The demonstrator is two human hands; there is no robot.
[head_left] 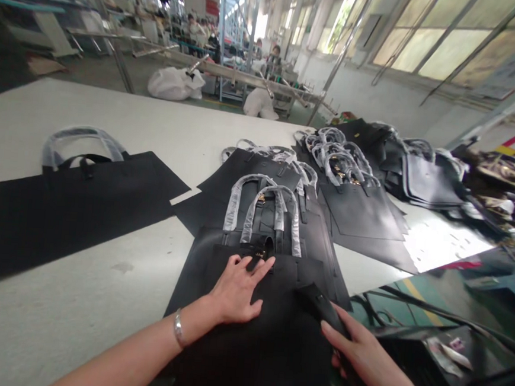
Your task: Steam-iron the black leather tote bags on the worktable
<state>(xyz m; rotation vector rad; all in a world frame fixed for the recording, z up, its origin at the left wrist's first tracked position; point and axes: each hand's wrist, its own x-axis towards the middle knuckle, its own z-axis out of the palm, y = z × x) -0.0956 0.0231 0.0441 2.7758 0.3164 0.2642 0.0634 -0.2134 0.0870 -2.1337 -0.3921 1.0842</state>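
Note:
A black bag lies flat on the white table, its two handles wrapped in clear plastic and pointing away from me. My left hand rests on it with the fingers spread, the fingertips at a small strap with a gold-coloured clasp. Wrapped round a dark, long object is my right hand, over the bag's right side. The far end of that object is near the bag's surface. I cannot make out what it is.
Another black bag lies on the left of the white table. Behind and to the right are piles of black bags with wrapped handles. A black crate-like container stands below the table's right edge. People sit far back.

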